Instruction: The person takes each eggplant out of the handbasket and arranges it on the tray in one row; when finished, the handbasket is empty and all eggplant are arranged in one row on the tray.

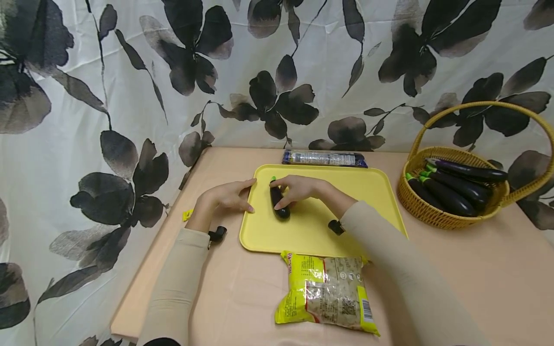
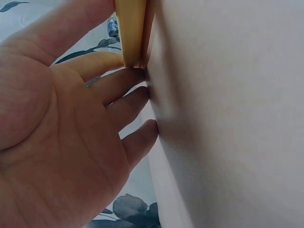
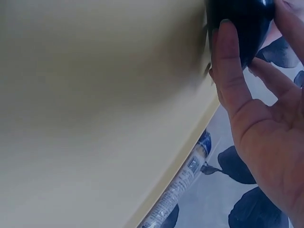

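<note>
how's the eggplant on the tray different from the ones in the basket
The eggplant on the tray lies alone on the yellow tray, held by the right hand; the eggplants in the basket lie piled together, untouched, and look longer. All are dark purple with green stem ends.

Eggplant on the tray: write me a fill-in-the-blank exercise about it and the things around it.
1. The right hand grips an eggplant that lies on the ____ tray.
2. The left hand rests at the tray's ____ edge.
3. More eggplants lie in the ____.
4. The snack bag lies on the table, ____ the tray.

Missing words: yellow; left; basket; outside
</note>
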{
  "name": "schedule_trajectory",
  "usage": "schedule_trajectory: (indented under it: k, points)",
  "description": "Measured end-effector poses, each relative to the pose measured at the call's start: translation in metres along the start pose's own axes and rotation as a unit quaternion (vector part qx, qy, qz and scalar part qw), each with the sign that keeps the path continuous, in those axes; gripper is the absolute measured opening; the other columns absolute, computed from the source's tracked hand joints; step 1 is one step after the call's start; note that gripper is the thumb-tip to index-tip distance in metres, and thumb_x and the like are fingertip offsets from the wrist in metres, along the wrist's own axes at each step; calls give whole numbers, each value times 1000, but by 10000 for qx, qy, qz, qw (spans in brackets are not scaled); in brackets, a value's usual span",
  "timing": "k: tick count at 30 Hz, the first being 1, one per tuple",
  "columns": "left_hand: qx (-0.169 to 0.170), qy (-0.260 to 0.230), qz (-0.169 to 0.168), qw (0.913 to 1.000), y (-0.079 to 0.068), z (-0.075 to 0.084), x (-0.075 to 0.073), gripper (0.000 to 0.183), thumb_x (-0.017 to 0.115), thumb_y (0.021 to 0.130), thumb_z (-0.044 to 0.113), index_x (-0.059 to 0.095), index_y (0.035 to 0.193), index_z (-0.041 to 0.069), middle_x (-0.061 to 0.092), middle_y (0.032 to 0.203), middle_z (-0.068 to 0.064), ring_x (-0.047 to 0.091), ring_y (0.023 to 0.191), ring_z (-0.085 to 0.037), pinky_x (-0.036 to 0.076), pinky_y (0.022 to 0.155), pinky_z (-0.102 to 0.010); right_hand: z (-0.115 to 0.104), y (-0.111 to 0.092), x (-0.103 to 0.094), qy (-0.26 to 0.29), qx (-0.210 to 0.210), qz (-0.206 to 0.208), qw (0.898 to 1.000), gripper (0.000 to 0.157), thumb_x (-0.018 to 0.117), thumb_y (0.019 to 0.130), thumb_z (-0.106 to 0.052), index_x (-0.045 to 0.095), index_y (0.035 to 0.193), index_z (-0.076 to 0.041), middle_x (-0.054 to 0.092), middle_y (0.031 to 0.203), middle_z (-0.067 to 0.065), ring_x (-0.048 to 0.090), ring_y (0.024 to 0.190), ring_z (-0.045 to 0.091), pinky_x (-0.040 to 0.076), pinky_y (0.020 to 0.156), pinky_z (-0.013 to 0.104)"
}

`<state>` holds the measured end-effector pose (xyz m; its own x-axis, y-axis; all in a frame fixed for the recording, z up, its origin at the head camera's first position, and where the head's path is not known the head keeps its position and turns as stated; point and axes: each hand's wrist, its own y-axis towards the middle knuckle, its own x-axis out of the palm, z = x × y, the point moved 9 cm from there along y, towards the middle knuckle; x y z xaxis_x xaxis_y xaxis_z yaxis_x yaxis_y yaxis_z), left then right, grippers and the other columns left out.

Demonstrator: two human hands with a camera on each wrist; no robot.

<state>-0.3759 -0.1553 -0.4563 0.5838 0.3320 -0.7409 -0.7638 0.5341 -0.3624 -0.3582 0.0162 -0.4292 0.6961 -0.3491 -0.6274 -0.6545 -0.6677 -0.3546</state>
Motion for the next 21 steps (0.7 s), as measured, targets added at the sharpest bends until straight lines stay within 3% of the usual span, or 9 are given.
schedule_trajectory:
  k: [10, 16, 21]
  points:
    - [-6, -9, 45, 10000, -1, 2, 0, 109, 85, 86, 42, 18, 169, 18, 20, 175, -7, 15, 162, -28, 15, 132, -50, -16, 7, 0, -385, -243, 487, 9978, 76, 76, 97, -35, 43, 159, -7, 62, 130, 21, 74, 83, 22, 58, 76, 28]
    - [32, -95, 9, 9999, -2, 2, 1, 109, 86, 86, 41, 19, 168, 17, 19, 175, -8, 13, 162, -29, 14, 132, -51, -20, 8, 6, -223, -201, 338, 9990, 87, 79, 94, -34, 34, 163, -7, 60, 135, 22, 74, 90, 24, 56, 82, 28]
    - [61, -82, 8, 9999, -3, 3, 1, 109, 86, 85, 41, 20, 168, 17, 20, 174, -10, 14, 162, -31, 14, 132, -52, -22, 10, 11, -202, -233, 243, 9992, 92, 81, 92, -34, 30, 164, -8, 62, 122, 21, 72, 89, 30, 53, 78, 28]
